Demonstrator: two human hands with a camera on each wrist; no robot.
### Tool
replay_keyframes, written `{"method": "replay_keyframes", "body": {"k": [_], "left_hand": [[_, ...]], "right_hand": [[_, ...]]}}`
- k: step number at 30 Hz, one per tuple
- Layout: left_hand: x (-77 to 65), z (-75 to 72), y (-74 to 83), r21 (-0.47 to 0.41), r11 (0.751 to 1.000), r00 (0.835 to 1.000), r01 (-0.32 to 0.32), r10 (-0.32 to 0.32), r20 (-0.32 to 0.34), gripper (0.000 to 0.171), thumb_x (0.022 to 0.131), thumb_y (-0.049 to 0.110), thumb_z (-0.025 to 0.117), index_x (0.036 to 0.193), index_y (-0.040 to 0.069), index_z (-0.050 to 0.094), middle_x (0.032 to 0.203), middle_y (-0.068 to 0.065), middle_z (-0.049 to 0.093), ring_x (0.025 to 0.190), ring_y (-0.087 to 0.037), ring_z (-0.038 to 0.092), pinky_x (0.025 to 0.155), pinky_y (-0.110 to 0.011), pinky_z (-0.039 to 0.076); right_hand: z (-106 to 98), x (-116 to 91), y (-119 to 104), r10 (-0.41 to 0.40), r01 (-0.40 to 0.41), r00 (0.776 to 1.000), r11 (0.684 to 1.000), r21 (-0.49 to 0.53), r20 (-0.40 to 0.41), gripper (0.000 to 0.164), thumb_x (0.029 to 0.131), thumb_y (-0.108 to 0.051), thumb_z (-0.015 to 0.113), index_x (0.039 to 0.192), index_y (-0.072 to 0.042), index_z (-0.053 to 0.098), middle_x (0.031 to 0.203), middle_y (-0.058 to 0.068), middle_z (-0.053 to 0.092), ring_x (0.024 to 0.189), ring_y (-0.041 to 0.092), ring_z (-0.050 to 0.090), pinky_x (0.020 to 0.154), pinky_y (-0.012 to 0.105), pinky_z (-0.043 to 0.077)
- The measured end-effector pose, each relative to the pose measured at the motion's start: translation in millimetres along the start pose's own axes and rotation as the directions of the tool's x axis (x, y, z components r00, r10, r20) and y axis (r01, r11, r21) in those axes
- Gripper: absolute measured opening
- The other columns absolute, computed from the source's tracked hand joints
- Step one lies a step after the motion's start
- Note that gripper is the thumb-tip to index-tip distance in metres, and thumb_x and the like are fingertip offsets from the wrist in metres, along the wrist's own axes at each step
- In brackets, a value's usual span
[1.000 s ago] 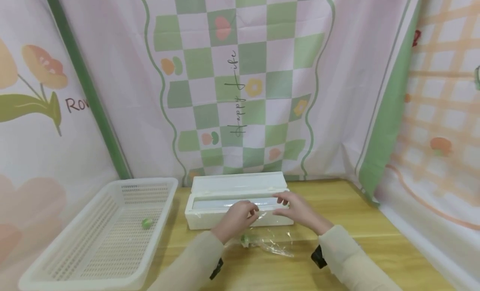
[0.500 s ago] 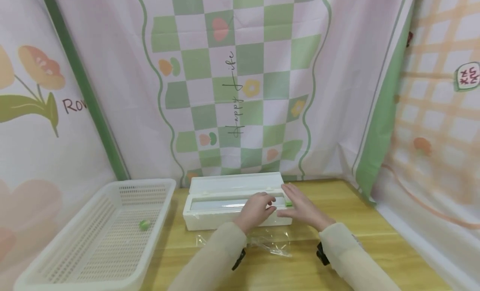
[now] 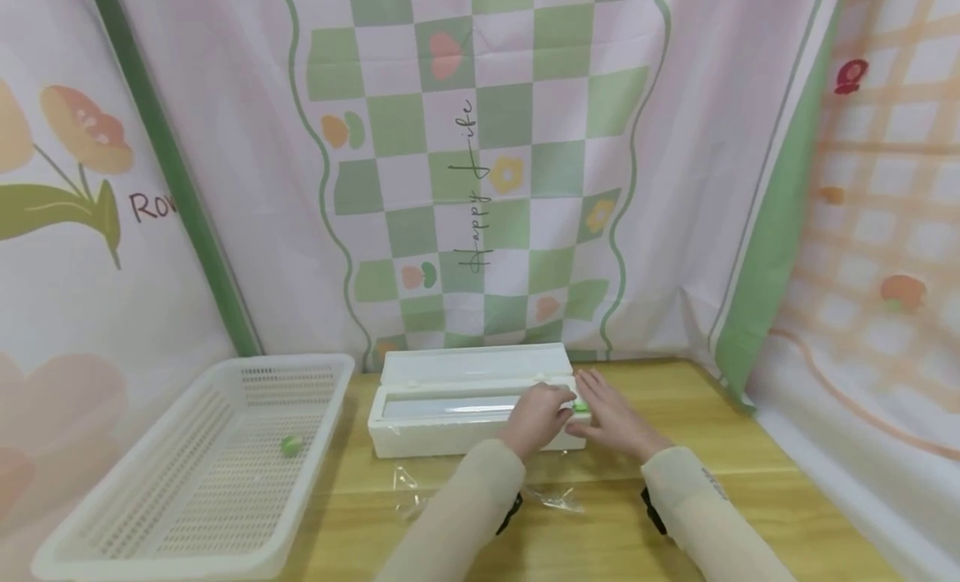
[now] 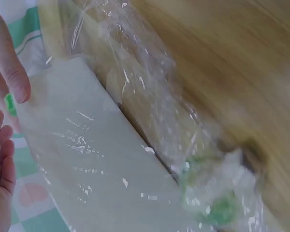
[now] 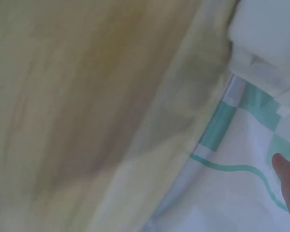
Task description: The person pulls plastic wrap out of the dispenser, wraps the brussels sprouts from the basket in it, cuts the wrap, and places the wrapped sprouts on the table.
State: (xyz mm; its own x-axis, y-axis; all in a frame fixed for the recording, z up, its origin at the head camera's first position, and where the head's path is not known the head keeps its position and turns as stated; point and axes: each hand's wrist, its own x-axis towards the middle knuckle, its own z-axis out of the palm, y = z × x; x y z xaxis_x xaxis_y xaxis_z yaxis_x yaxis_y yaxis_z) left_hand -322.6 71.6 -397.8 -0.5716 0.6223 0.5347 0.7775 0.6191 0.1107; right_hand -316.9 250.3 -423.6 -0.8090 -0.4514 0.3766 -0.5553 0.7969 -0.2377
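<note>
A white cling film dispenser box (image 3: 450, 440) stands on the wooden table with its lid (image 3: 472, 366) raised. Clear cling film (image 4: 130, 63) drapes over its front and onto the table. Under the film lies a blurred green and white piece (image 4: 222, 208), vegetable-like; my left arm hides it in the head view. My left hand (image 3: 537, 415) is over the box's right part, fingers loosely bent towards the green slider (image 3: 581, 406), with nothing seen in its grasp. My right hand (image 3: 617, 419) is at the box's right end, fingers extended, thumb close beside the slider.
On the left stands a white perforated plastic basket (image 3: 281, 515) with one small green piece (image 3: 291, 445) in it. A patterned curtain (image 3: 510, 190) hangs right behind the box. More curtain closes off both sides of the table.
My left hand has moved right along the box to the slider at its end. My right hand has shifted slightly right to the box's end, its fingers straighter than before.
</note>
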Motion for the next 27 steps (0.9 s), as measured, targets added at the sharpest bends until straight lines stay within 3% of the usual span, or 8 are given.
{"method": "replay_keyframes", "body": {"k": [8, 18, 27], "left_hand": [[4.0, 13.5, -0.1, -0.038, 0.999, 0.999, -0.026, 0.025, -0.044, 0.019, 0.080, 0.010, 0.070, 0.099, 0.011, 0.070, 0.082, 0.002, 0.067, 0.074, -0.006, 0.059, 0.074, -0.013, 0.044], [8.4, 17.3, -0.3, -0.005, 1.000, 0.995, -0.006, 0.005, -0.096, 0.007, 0.082, 0.011, 0.067, 0.088, 0.011, 0.073, 0.079, 0.003, 0.068, 0.073, -0.008, 0.061, 0.075, -0.015, 0.045], [4.6, 14.5, -2.5, 0.011, 0.999, 0.997, 0.046, -0.045, -0.068, 0.008, 0.084, 0.013, 0.066, 0.086, 0.014, 0.074, 0.081, 0.006, 0.069, 0.072, -0.007, 0.060, 0.073, -0.014, 0.044]], "right_hand": [[4, -6, 6, 0.033, -0.032, 0.999, 0.999, -0.030, 0.023, 0.081, 0.087, -0.049, 0.054, 0.140, 0.005, 0.027, 0.146, 0.021, 0.021, 0.134, 0.039, 0.013, 0.105, 0.054, 0.014], [6, -4, 8, 0.016, -0.015, 1.000, 0.999, -0.047, 0.025, 0.077, 0.090, -0.045, 0.052, 0.139, 0.008, 0.027, 0.145, 0.022, 0.023, 0.133, 0.039, 0.018, 0.106, 0.050, 0.016], [8, -3, 8, -0.013, 0.015, 1.000, 0.997, -0.071, 0.025, 0.075, 0.092, -0.044, 0.051, 0.137, 0.011, 0.028, 0.143, 0.024, 0.025, 0.131, 0.039, 0.021, 0.105, 0.049, 0.019]]}}
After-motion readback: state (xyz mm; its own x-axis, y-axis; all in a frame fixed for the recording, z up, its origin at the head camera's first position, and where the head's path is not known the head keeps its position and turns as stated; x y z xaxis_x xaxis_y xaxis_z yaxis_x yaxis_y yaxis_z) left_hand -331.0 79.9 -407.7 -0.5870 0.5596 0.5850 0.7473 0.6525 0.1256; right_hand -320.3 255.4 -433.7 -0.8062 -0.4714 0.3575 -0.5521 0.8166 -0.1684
